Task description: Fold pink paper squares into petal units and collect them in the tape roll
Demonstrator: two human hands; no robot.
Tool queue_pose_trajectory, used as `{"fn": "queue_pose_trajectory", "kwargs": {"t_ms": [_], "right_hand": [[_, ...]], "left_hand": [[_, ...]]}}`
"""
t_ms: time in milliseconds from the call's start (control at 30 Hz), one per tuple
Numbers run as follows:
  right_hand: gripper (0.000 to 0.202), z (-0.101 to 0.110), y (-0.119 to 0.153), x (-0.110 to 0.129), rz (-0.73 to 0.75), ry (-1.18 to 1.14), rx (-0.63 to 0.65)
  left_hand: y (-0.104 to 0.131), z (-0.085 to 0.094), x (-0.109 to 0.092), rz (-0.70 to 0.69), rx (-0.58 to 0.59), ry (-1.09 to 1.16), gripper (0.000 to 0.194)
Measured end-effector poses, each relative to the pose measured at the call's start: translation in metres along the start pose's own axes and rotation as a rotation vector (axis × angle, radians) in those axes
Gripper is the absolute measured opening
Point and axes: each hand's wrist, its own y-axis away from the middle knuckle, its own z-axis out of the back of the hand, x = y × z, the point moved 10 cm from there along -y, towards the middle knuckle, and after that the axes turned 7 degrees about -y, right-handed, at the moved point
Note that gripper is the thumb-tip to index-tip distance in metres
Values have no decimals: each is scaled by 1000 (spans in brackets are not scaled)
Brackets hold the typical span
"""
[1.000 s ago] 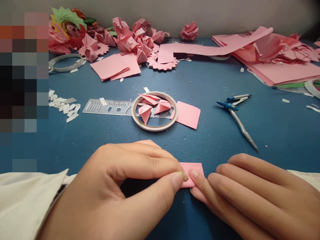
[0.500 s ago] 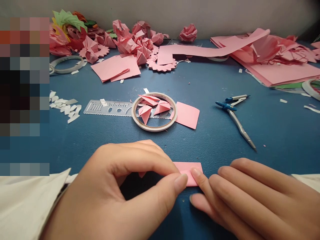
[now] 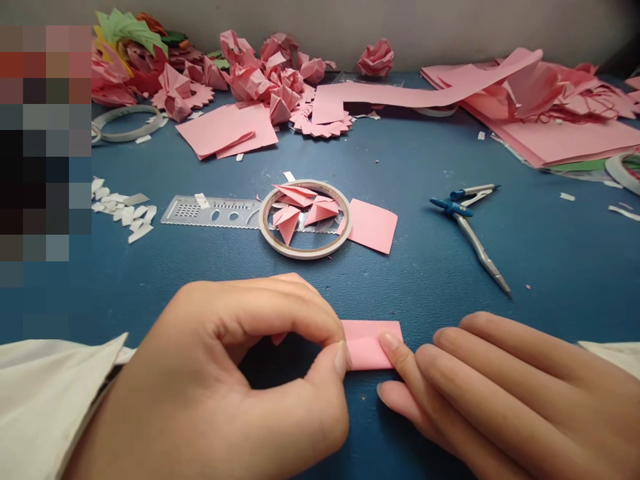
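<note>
A folded pink paper strip (image 3: 370, 353) lies flat on the blue table in front of me. At its left end, the thumb and index finger of my left hand (image 3: 250, 373) are pinched together on the paper, hiding that end. My right hand (image 3: 495, 393) has its fingers stretched out, with one fingertip pressing on the strip's right part. Beyond the strip, a roll of white tape (image 3: 305, 254) lies around several small folded pink paper pieces (image 3: 323, 210). The tape rests on a clear ruler (image 3: 200, 212), beside a pink paper square (image 3: 375, 227).
A compass (image 3: 470, 233) lies to the right. White paper scraps (image 3: 133, 213) are scattered at left. Along the back are crumpled pink paper flowers (image 3: 250, 73), a long pink strip (image 3: 395, 97) and stacked pink sheets (image 3: 555, 143). Another tape roll (image 3: 127, 123) lies at back left.
My left thumb has slid left along the folded strip and now meets the index finger at its left end. My right fingertip stays on the paper.
</note>
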Motion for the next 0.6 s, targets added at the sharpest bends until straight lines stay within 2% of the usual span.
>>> {"fn": "queue_pose_trajectory", "kwargs": {"t_ms": [167, 267, 400, 500, 600], "right_hand": [[33, -1, 2, 0, -11, -13, 19], [30, -2, 2, 0, 4, 0, 31], [29, -7, -1, 4, 65, 31, 78], [30, -9, -3, 4, 85, 49, 118], [29, -5, -3, 1, 46, 70, 112]], "left_hand": [[2, -2, 1, 3, 0, -12, 31], [9, 0, -7, -97, -14, -65, 29], [20, -12, -23, -309, 62, -381, 11], [18, -20, -25, -351, 76, -566, 20], [15, -25, -26, -371, 67, -614, 26]]}}
